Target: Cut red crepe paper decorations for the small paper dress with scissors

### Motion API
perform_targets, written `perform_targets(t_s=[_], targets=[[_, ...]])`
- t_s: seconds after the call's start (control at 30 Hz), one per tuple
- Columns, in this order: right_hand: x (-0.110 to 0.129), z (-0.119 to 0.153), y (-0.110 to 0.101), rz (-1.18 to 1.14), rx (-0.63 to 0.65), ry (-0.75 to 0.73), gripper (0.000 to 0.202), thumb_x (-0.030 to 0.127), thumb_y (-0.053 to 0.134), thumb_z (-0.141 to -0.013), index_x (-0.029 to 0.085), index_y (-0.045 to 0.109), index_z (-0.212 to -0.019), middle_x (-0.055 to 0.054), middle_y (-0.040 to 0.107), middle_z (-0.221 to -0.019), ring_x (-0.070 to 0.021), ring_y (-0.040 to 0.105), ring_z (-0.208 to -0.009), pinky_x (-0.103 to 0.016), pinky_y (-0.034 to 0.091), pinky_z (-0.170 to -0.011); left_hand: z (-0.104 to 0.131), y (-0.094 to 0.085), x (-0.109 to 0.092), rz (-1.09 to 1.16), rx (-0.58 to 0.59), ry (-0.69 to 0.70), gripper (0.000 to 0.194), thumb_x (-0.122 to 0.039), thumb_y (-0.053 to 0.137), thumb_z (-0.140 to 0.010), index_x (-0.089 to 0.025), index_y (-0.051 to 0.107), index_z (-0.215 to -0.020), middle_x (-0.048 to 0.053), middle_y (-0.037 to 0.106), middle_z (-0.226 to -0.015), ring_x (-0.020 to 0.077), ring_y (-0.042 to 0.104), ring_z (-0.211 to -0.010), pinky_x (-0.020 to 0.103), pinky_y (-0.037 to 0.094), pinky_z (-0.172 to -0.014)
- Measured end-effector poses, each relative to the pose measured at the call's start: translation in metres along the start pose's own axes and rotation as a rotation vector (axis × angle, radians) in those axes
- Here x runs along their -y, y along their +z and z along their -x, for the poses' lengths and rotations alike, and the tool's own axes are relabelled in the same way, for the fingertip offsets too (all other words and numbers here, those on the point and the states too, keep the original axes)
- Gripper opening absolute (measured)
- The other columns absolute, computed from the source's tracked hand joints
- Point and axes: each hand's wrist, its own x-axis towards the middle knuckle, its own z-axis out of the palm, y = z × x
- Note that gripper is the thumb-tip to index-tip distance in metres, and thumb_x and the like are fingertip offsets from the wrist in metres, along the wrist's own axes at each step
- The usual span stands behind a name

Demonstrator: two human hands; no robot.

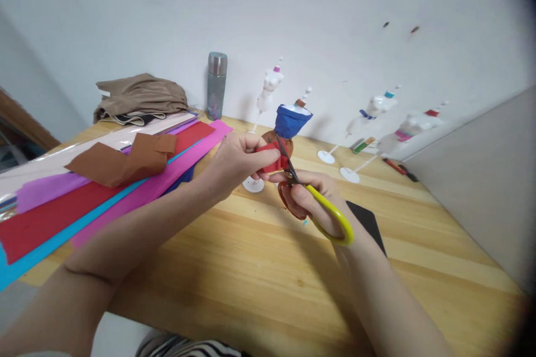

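Observation:
My left hand pinches a small piece of red paper, which looks like crepe paper. My right hand grips a pair of scissors with a yellow handle and dark blades. The blades cross the right side of the red piece, pointing up and left. Just behind my hands stands a small white dress form wearing a blue wrap and a brown part below it. My hands hide some of its lower half.
Strips of coloured paper lie on the left of the wooden table, near folded brown cloth. A flask and three more dress forms, one bare-bodied, stand along the wall. A black flat object lies behind my right wrist.

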Motion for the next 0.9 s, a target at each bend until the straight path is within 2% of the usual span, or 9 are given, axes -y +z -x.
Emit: perform_targets(t_s=[0.2,0.5,0.7,0.9], targets=[[0.0062,0.0018,0.0002,-0.065,0.021,-0.013,0.051,0.068,0.07,-0.09,0.018,0.078,-0.1,0.008,0.042,-0.053,-0.0079,0.033,-0.042,-0.024,0.024,-0.041,-0.0037,-0.0034,0.0104,0.125,0.091,0.008,0.024,-0.024,0.071,-0.078,-0.015,0.062,-0.057,0.002,0.065,-0.053,0.008,0.059,-0.048,0.018,0.045,-0.048],[0.0021,0.0014,-0.0002,-0.079,0.034,-0.055,0.049,0.065,0.068,-0.093,0.018,0.08,-0.102,0.008,0.041,-0.054,-0.007,0.031,-0.042,-0.023,0.023,-0.04,-0.0021,-0.0012,0.0106,0.086,0.039,0.083,0.022,-0.023,0.07,-0.075,-0.015,0.062,-0.056,0.0,0.063,-0.052,0.0069,0.056,-0.048,0.017,0.043,-0.047],[-0.0003,0.0032,-0.0021,-0.08,0.036,-0.041,0.048,0.062,0.069,-0.094,0.018,0.079,-0.107,0.007,0.042,-0.054,-0.0079,0.033,-0.044,-0.023,0.024,-0.042,-0.0036,-0.0038,0.0105,0.089,0.034,0.089,0.021,-0.025,0.07,-0.075,-0.015,0.063,-0.057,0.001,0.064,-0.052,0.0074,0.057,-0.048,0.017,0.044,-0.048],[0.0015,0.0026,-0.0008,-0.062,0.025,-0.024,0.052,0.067,0.069,-0.091,0.017,0.079,-0.104,0.007,0.042,-0.053,-0.0083,0.033,-0.043,-0.024,0.022,-0.042,-0.003,-0.0065,0.0066,0.087,0.047,0.078,0.021,-0.023,0.07,-0.075,-0.014,0.064,-0.057,0.001,0.064,-0.051,0.007,0.057,-0.047,0.017,0.042,-0.048]])
